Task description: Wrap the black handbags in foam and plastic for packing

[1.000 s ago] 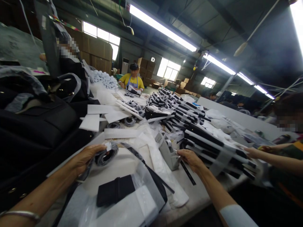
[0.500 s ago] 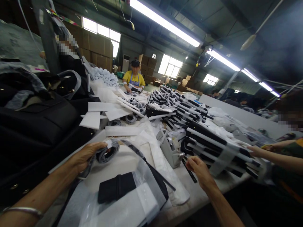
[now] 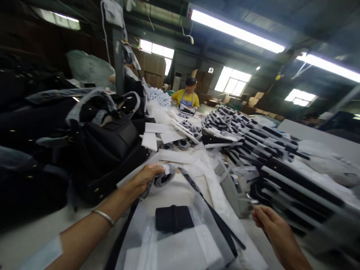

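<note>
My left hand [image 3: 148,177] is closed on a coiled strap in clear plastic wrap [image 3: 163,179] with a small white tag on it. My right hand [image 3: 271,224] is at the cutting end of a grey tape dispenser [image 3: 237,198], thumb and fingers pinched together; whatever lies between the fingertips is too small to make out. Between my hands lies a black bag, mostly under translucent plastic and white sheet padding [image 3: 174,249]. A black banded panel [image 3: 174,218] shows through, and a dark strap [image 3: 218,217] runs down its right side.
Black handbags with wrapped handles [image 3: 109,138] are heaped at left. White foam pieces [image 3: 160,128] and coiled wrapped straps [image 3: 184,144] lie beyond my left hand. Wrapped black goods [image 3: 281,150] are piled at right. A person in yellow [image 3: 189,98] works at the far end.
The view has swung left, so everything sits further right in it. The left hand still holds the coiled strap, and the right hand remains by the dispenser. The co-worker's arm at right is out of view.
</note>
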A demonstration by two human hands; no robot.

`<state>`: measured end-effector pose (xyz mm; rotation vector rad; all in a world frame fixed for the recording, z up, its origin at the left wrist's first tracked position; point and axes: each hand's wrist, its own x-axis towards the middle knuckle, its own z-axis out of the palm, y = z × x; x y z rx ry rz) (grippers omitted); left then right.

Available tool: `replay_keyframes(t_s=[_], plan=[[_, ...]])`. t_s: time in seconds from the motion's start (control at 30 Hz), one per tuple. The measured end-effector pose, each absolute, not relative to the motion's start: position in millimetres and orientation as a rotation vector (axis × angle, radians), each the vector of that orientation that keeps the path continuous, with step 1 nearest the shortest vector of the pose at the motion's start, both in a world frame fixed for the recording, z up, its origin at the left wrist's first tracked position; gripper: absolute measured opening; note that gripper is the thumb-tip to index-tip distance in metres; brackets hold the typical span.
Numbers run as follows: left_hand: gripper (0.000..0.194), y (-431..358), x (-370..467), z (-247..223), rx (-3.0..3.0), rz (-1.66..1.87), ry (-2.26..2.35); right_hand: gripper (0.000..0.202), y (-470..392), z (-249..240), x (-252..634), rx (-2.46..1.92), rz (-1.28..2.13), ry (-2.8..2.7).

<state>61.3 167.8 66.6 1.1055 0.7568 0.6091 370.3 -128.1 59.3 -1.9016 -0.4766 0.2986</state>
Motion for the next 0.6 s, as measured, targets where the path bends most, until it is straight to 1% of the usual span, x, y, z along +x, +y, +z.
replay_keyframes(t_s=[0.17, 0.23, 0.3, 0.43, 0.6], plan=[[0.029, 157, 65, 69, 1.128, 0.654, 0.763, 0.044, -39, 104, 253, -1.542, 0.712, -0.779], [0.029, 152, 66, 72, 1.139, 0.684, 0.759, 0.044, -4, 111, 211, -1.41, 0.864, -0.823], [0.028, 147, 66, 74, 1.149, 0.726, 0.744, 0.044, 22, 108, 183, -1.341, 0.919, -0.845], [0.027, 142, 65, 74, 1.159, 0.786, 0.705, 0.044, 47, 89, 171, -1.318, 0.924, -0.801], [0.029, 141, 63, 74, 1.142, 0.788, 0.683, 0.048, 55, 74, 175, -1.371, 0.936, -0.662]])
